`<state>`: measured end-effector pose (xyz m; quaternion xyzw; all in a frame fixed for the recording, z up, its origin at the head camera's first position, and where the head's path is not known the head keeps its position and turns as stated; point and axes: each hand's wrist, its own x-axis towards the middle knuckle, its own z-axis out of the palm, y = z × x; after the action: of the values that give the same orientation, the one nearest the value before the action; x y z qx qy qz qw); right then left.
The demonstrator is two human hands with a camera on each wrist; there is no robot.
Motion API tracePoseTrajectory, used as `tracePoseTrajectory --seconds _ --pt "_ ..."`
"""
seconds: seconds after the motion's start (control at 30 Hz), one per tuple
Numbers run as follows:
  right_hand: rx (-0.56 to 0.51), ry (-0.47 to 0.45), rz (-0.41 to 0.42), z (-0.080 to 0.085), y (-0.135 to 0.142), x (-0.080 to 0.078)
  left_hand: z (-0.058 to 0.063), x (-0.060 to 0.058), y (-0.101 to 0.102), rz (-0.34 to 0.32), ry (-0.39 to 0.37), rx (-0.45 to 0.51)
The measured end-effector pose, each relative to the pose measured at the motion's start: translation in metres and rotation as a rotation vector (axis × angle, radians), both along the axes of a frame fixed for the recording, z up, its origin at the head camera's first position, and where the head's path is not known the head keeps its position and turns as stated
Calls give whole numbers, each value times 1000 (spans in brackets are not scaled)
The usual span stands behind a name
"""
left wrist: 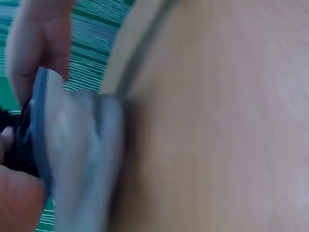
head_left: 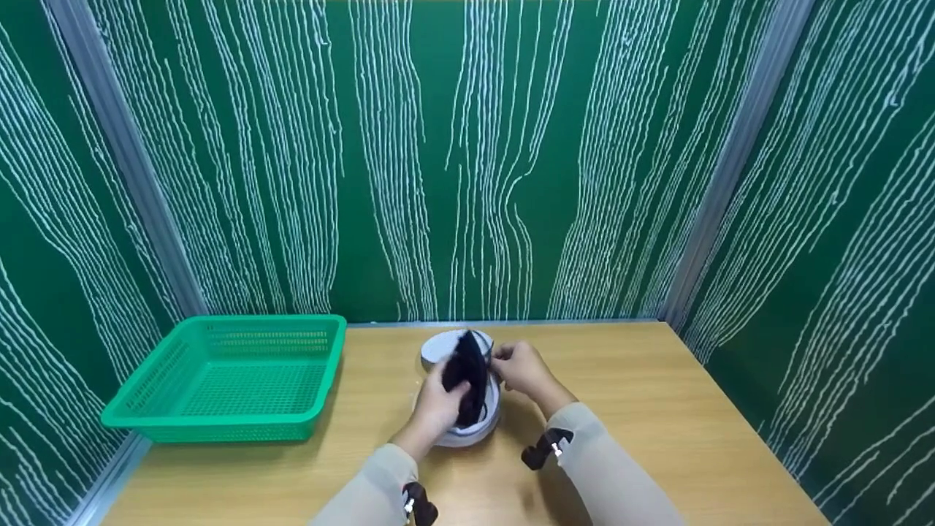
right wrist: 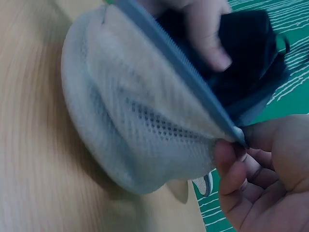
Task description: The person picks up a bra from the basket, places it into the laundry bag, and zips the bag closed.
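A rounded white mesh zip bag (head_left: 467, 435) stands on the table, its pale lid flap (head_left: 438, 347) folded back at the far side. My left hand (head_left: 438, 405) grips a dark cloth item (head_left: 467, 372) at the bag's mouth, thumb over the fabric. In the right wrist view the dark cloth (right wrist: 251, 53) lies partly inside the opening. My right hand (right wrist: 270, 179) pinches the bag's grey-blue zipper edge (right wrist: 178, 63) at one end between thumb and fingers. The mesh side (right wrist: 120, 106) bulges with soft folds. The cloth's lower part is hidden inside the bag.
A green plastic basket (head_left: 226, 431) with perforated sides stands at the table's left. The wooden table (head_left: 621, 438) meets a green wall (head_left: 445, 219) with white wavy lines at its back, and similar panels flank both sides.
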<state>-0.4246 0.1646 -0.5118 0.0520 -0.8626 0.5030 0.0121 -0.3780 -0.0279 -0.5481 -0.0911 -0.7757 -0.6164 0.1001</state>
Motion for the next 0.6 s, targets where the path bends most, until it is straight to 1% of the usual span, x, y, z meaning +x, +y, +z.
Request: tracePoseTrajectory --seconds 0.07,0.13,0.17,0.2,0.23,0.27,0.3,0.43,0.5,0.6 --pt "-8 2 -10 1 1 0 -24 -13 -3 -50 95 -109" --pt "-14 6 -20 2 3 0 -37 -21 -6 -76 174 -221" --pt "-18 5 -23 2 3 1 -42 -24 -6 -79 208 -270" --pt "-21 3 -24 3 4 1 -44 -26 -7 -74 231 -326" --pt "-28 2 -22 3 5 1 -41 -25 -8 -72 238 -386" --pt "-37 -6 -19 4 6 0 -34 -20 -8 -67 226 -441" --pt "-44 -12 -15 4 6 0 -22 -13 -8 -75 189 -499" --pt "-57 -17 7 8 10 -1 20 11 -7 -74 53 -744" --pt "-39 -15 15 11 10 -1 34 18 -7 -63 13 -841" --pt "-4 0 20 15 10 0 45 21 -3 10 -7 -1043"
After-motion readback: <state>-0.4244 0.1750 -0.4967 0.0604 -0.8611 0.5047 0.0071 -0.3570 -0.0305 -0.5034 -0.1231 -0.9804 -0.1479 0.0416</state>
